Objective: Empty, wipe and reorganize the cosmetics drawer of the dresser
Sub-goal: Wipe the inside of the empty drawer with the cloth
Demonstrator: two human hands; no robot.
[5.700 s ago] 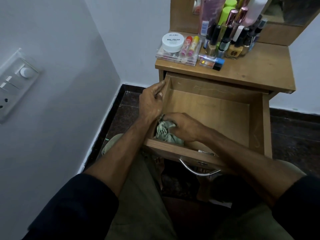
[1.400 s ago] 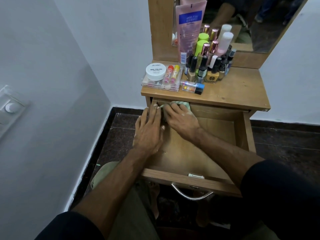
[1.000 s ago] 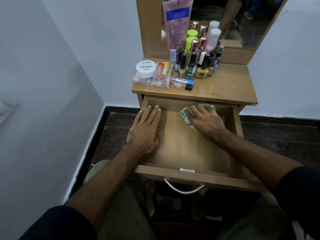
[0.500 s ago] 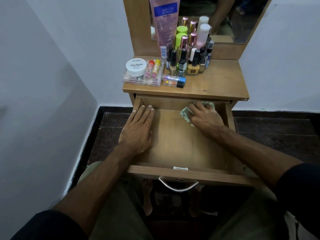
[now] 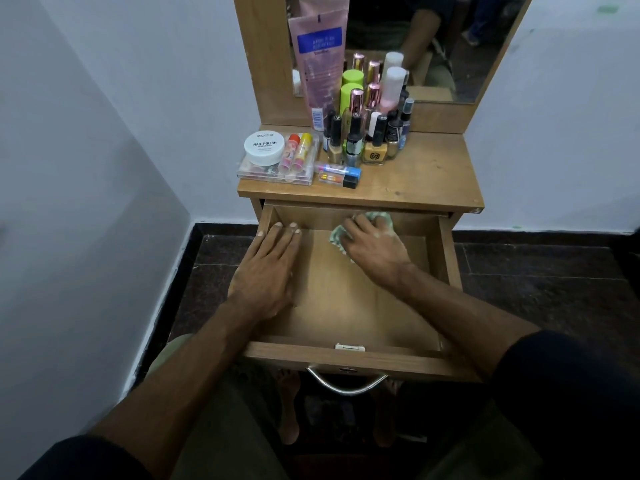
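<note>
The wooden drawer (image 5: 349,358) of the dresser stands pulled out, with nothing in it but my hands and a cloth. My left hand (image 5: 268,268) lies flat with straight fingers on the drawer's left side. My right hand (image 5: 372,245) presses a pale green cloth (image 5: 337,235) against the drawer floor at the back, fingers spread over it. The cosmetics stand on the dresser top (image 5: 426,174): a white nail polish jar (image 5: 264,147) and two lip balms on a clear case (image 5: 277,173), several nail polish bottles (image 5: 374,147), a pink tube (image 5: 320,60).
A mirror (image 5: 450,46) rises behind the cosmetics. White walls close in on the left and behind. The drawer's metal handle (image 5: 346,384) hangs over my knees. Dark tiled floor (image 5: 540,289) lies to the right, and my bare feet show under the drawer.
My right hand has wiped the cloth from the drawer's front left corner up to the back and across toward the back right. My left hand moved off the drawer's side wall onto its floor.
</note>
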